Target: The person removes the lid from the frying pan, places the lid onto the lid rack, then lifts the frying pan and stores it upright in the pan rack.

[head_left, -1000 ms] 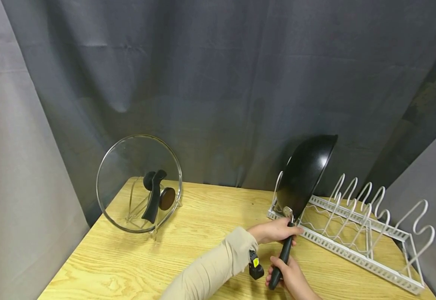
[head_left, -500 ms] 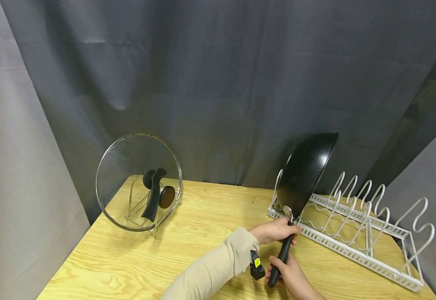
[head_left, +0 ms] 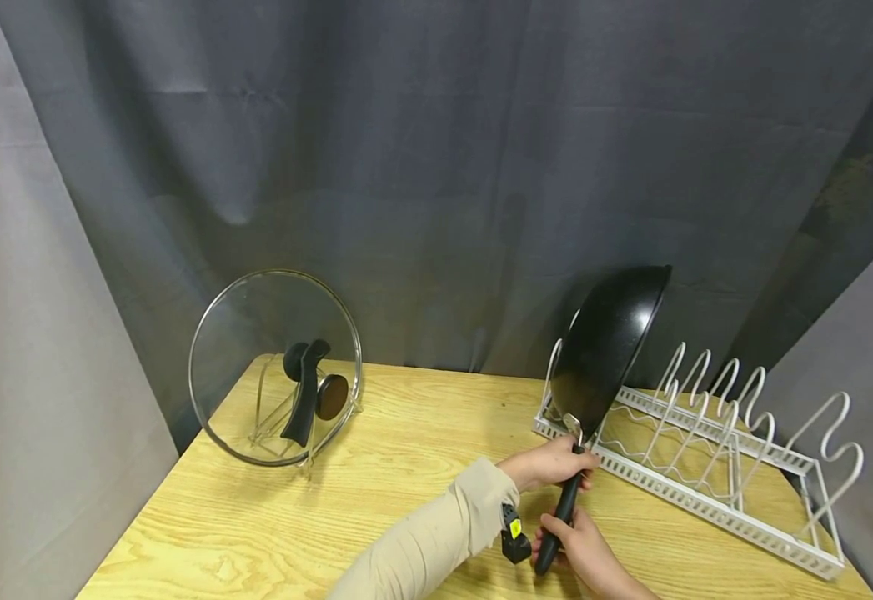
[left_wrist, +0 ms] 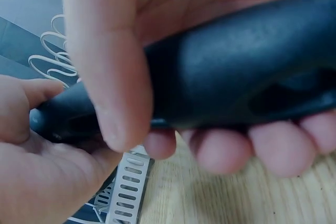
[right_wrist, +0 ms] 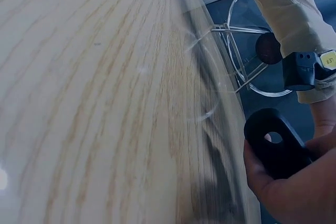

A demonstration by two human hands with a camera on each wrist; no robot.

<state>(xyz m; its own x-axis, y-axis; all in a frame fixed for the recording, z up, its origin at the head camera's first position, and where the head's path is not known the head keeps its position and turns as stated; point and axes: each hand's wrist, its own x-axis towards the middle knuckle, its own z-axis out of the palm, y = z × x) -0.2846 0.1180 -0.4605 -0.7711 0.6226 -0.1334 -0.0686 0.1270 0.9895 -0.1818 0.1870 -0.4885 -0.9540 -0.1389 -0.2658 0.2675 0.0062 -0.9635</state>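
A black wok (head_left: pixel 609 350) stands tilted on its edge at the left end of the white wire rack (head_left: pixel 706 505), its handle pointing toward me. My left hand (head_left: pixel 549 463) holds the front of the black handle (head_left: pixel 567 496), close to the metal joint. Nearer to me, my right hand (head_left: pixel 588 552) grips the rear part, thumb along the top and fingers curled underneath. In the left wrist view both hands wrap the handle (left_wrist: pixel 220 72). The right wrist view shows the handle's end, with its hanging hole, sticking out of my right hand (right_wrist: pixel 294 195).
A glass lid (head_left: pixel 218 375) with a black handle leans upright in a thin wire stand (head_left: pixel 312 442) at the left of the wooden table (head_left: pixel 241 533). More wavy white dividers (head_left: pixel 759 400) rise from the rack to the right of the wok. A dark curtain (head_left: pixel 421 183) hangs behind.
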